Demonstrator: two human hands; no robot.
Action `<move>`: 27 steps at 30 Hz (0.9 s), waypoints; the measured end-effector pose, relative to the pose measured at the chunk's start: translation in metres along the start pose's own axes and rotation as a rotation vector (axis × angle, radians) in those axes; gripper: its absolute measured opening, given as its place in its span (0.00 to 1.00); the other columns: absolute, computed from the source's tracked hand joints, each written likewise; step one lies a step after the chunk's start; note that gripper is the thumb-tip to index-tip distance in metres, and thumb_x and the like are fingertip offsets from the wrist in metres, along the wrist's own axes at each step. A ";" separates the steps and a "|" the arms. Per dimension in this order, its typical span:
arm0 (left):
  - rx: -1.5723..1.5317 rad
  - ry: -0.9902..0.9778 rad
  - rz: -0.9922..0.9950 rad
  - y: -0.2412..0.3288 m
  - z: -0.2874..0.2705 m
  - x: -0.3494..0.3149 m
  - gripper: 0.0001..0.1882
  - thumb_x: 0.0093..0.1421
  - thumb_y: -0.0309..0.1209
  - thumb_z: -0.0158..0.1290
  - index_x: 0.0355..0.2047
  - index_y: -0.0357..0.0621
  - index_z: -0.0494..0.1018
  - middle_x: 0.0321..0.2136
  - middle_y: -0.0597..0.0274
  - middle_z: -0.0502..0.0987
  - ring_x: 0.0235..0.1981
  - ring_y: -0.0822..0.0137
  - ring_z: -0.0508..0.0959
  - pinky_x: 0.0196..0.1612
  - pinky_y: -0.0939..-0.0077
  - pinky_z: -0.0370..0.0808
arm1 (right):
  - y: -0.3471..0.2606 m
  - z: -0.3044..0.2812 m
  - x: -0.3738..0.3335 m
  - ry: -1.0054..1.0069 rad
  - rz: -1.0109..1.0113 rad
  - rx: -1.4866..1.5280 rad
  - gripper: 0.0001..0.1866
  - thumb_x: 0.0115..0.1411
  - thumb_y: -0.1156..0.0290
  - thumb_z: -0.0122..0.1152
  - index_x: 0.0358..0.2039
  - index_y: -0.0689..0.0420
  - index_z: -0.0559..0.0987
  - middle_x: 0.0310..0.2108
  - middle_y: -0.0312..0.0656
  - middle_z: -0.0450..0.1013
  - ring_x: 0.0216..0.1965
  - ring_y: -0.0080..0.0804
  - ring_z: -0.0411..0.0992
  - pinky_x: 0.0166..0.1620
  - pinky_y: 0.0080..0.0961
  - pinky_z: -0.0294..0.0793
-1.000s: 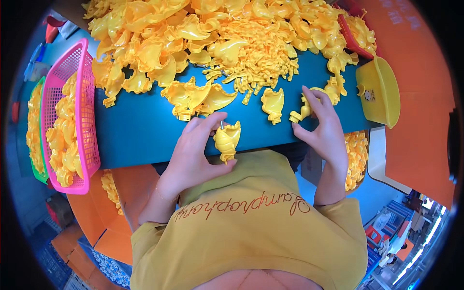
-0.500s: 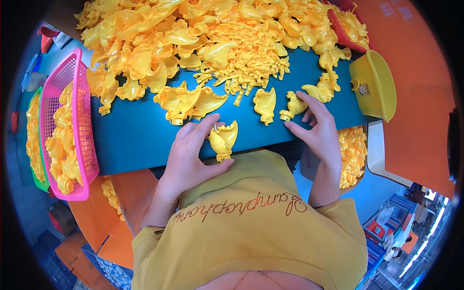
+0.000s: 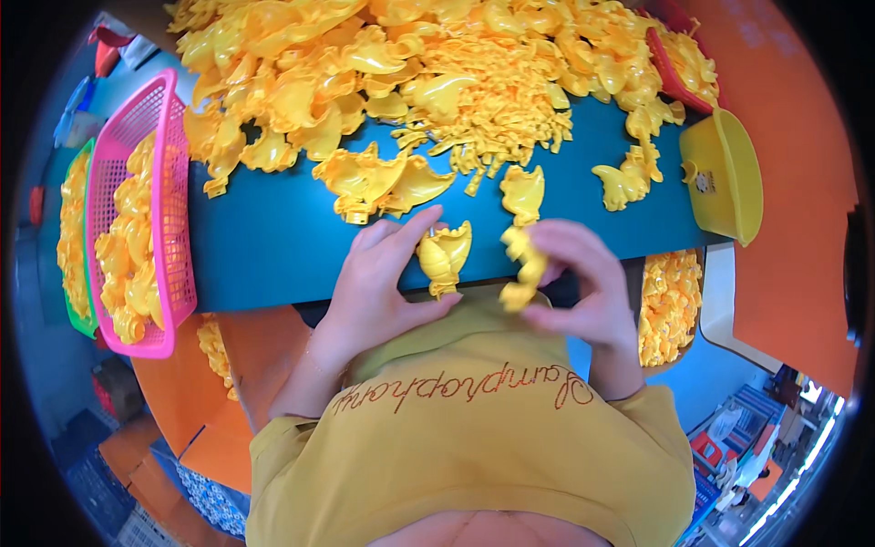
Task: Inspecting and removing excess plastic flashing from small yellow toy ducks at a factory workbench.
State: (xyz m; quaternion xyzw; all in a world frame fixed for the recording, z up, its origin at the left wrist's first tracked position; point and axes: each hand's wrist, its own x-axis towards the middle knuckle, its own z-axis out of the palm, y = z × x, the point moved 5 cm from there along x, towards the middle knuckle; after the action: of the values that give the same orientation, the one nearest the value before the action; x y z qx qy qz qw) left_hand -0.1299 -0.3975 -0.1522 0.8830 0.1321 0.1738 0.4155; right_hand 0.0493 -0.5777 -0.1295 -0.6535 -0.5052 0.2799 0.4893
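Observation:
Between the thumb and fingers of my left hand is a yellow plastic shell half, its hollow, scalloped end upward. A small bit of metal shows beside my fingertips at its upper edge. My right hand, slightly blurred, pinches a second yellow plastic piece by its right side, just right of the first; the two are apart. Just beyond it on the blue-green table lies a loose shell half. A small cluster of hollow shells rests past my left hand.
A large heap of yellow shells and a mound of thin small yellow parts cover the table's far side. At left stands a pink basket of yellow pieces; at right, a yellow bin and a red basket.
My right hand has picked up a yellow piece from the table and brought it nearer, toward the left hand's shell half. My left hand keeps its hold.

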 end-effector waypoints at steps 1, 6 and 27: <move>0.003 -0.023 -0.026 -0.001 0.000 0.000 0.51 0.43 0.35 0.76 0.68 0.43 0.67 0.52 0.61 0.81 0.46 0.58 0.78 0.55 0.62 0.72 | -0.006 0.015 0.003 -0.047 -0.019 0.012 0.39 0.43 0.75 0.83 0.59 0.56 0.80 0.60 0.49 0.74 0.49 0.28 0.77 0.44 0.23 0.80; -0.018 0.012 -0.005 -0.001 -0.002 -0.002 0.51 0.42 0.32 0.74 0.69 0.45 0.67 0.52 0.63 0.81 0.47 0.58 0.77 0.55 0.62 0.72 | -0.003 0.051 0.017 -0.057 -0.011 0.026 0.39 0.45 0.77 0.80 0.61 0.56 0.79 0.61 0.47 0.74 0.44 0.26 0.78 0.46 0.24 0.82; -0.029 0.084 0.056 -0.002 0.000 -0.003 0.49 0.44 0.35 0.76 0.68 0.46 0.68 0.40 0.61 0.79 0.41 0.58 0.76 0.51 0.62 0.73 | -0.015 0.036 0.026 0.143 0.086 -0.332 0.32 0.46 0.71 0.83 0.54 0.54 0.83 0.52 0.38 0.77 0.29 0.19 0.68 0.32 0.17 0.69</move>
State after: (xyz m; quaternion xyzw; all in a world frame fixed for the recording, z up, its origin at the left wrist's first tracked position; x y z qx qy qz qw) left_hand -0.1326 -0.3970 -0.1539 0.8722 0.1222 0.2243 0.4171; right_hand 0.0210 -0.5401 -0.1255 -0.7644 -0.4800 0.1664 0.3969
